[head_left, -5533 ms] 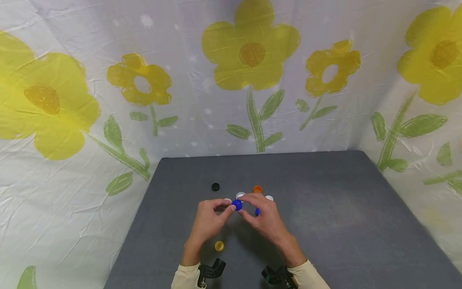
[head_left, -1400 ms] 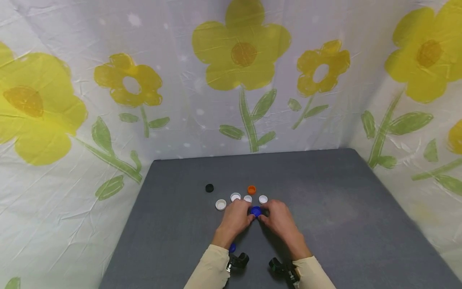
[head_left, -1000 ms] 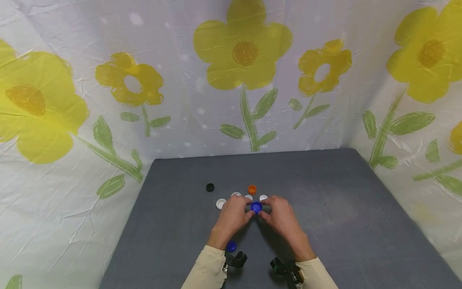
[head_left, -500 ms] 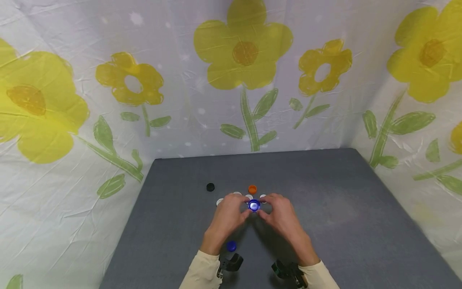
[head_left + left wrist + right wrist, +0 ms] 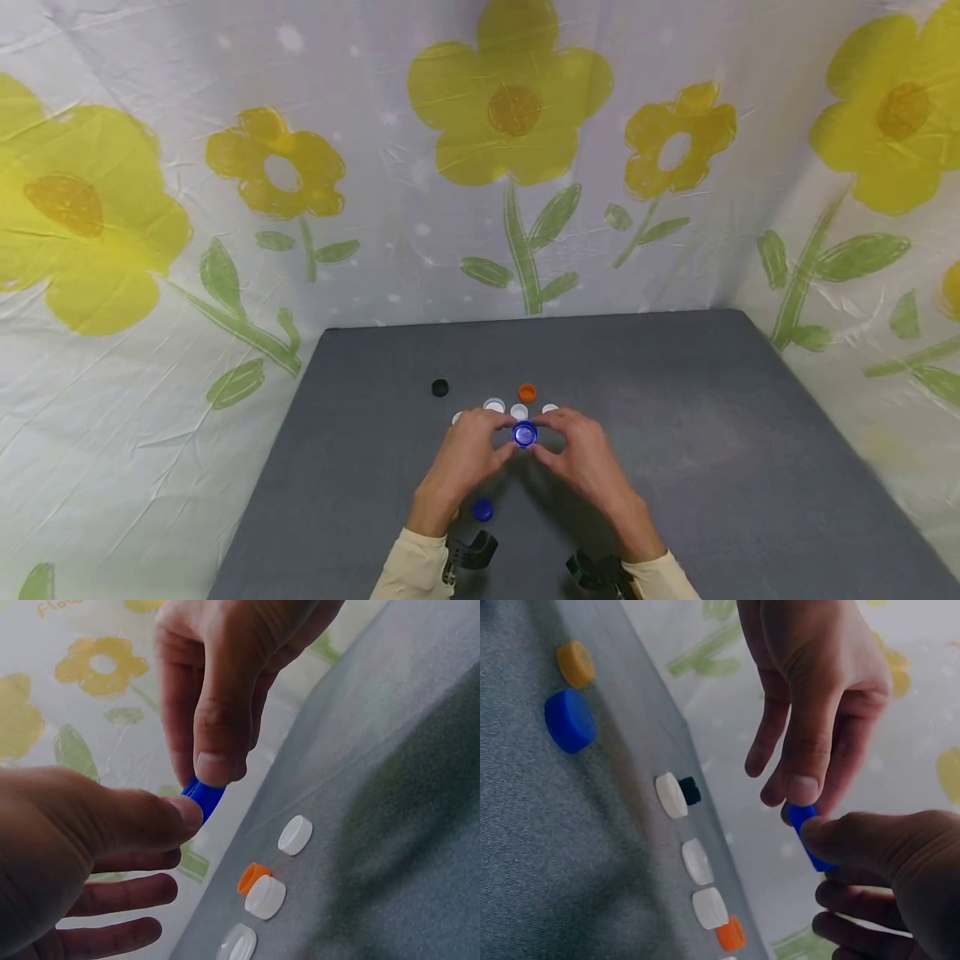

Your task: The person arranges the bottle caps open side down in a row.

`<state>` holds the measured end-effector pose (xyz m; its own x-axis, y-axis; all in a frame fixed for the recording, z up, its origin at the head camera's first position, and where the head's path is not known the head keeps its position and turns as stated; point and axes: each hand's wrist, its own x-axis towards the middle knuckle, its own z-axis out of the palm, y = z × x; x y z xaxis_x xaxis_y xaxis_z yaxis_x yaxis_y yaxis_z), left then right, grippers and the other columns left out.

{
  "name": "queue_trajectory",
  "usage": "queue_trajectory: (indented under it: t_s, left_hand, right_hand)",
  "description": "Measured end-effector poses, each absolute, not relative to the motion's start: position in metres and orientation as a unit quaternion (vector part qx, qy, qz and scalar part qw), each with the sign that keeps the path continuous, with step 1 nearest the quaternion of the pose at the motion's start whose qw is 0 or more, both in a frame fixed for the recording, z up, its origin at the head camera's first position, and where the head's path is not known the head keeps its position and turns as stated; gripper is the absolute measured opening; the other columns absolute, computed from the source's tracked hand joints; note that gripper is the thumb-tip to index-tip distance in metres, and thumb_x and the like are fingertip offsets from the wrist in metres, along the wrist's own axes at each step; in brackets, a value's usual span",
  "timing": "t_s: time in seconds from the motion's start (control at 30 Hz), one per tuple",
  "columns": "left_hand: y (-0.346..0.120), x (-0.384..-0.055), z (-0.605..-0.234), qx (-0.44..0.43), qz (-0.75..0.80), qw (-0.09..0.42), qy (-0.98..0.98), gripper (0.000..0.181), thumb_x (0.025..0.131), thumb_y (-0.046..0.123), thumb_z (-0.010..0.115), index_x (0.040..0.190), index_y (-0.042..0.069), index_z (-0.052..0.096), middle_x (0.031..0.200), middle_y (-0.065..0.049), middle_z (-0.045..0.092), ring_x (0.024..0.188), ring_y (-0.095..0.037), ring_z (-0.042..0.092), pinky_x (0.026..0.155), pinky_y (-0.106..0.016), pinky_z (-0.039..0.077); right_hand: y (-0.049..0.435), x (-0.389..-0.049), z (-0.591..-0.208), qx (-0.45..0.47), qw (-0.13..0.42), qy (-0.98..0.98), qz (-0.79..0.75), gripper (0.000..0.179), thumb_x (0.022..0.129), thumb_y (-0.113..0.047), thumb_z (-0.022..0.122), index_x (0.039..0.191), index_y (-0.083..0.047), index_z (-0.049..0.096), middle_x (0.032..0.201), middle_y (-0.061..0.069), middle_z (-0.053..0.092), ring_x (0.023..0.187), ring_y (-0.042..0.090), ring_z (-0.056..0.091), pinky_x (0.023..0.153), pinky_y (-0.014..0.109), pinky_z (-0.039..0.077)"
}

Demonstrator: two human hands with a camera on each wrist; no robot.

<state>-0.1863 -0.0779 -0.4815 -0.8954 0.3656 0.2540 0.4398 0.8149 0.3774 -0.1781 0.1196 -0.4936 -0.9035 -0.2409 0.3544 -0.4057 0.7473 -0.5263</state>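
A blue bottle cap [image 5: 525, 434] is held between both hands above the table, its round face turned up toward the head camera. My left hand [image 5: 467, 448] pinches its left edge between thumb and forefinger; the other fingers are spread below in the left wrist view. From the opposite side, my right hand [image 5: 583, 454] pinches the right edge with thumb and fingertips. In the right wrist view, the same cap [image 5: 808, 838] is seen edge-on, partly covered by both thumbs. A second blue cap [image 5: 483, 510] lies on the table nearer the body, beside the left forearm.
Beyond the hands on the grey table [image 5: 675, 375] lie a black cap [image 5: 440, 387], an orange cap [image 5: 527, 392] and several white caps [image 5: 709, 908]. A yellow cap [image 5: 576, 664] sits by the second blue one, mostly hidden by the left arm in the head view.
Earlier both hands held a blue cap farther left; one blue cap then lay near the body. The hands took hold of the other blue cap, lifted it and tilted it toward the head camera.
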Motion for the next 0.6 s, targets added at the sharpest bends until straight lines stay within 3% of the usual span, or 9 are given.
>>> queue_trajectory:
  t_s: [0.23, 0.43, 0.6]
  left_hand:
    - [-0.0835, -0.1835, -0.4806, -0.214, -0.254, 0.072, -0.940, 0.035, 0.086, 0.031, 0.080, 0.119, 0.019, 0.074, 0.115, 0.002, 0.074, 0.106, -0.020, 0.068, 0.098, -0.045, 0.053]
    - [-0.0851, -0.1792, -0.4816, -0.212, -0.273, 0.095, -0.934, 0.039, 0.087, 0.029, 0.080, 0.123, 0.017, 0.071, 0.123, 0.000, 0.072, 0.116, -0.021, 0.066, 0.100, -0.044, 0.052]
    - [-0.0850, -0.1791, -0.4834, -0.225, -0.290, 0.124, -0.922, 0.036, 0.086, 0.025, 0.082, 0.120, 0.019, 0.073, 0.119, 0.002, 0.073, 0.112, -0.017, 0.067, 0.099, -0.041, 0.053]
  right_hand:
    - [0.1209, -0.1783, -0.4966, 0.198, 0.153, -0.912, 0.325, 0.034, 0.079, -0.029, 0.086, 0.109, -0.015, 0.077, 0.110, 0.003, 0.073, 0.103, 0.023, 0.069, 0.092, 0.046, 0.056]
    - [0.1233, -0.1773, -0.4972, 0.188, 0.151, -0.904, 0.354, 0.032, 0.081, -0.029, 0.085, 0.109, -0.015, 0.076, 0.109, 0.000, 0.074, 0.103, 0.020, 0.069, 0.092, 0.045, 0.056]
    - [0.1248, -0.1775, -0.4966, 0.172, 0.129, -0.900, 0.380, 0.029, 0.083, -0.032, 0.083, 0.108, -0.018, 0.077, 0.107, -0.004, 0.074, 0.103, 0.017, 0.069, 0.093, 0.045, 0.055]
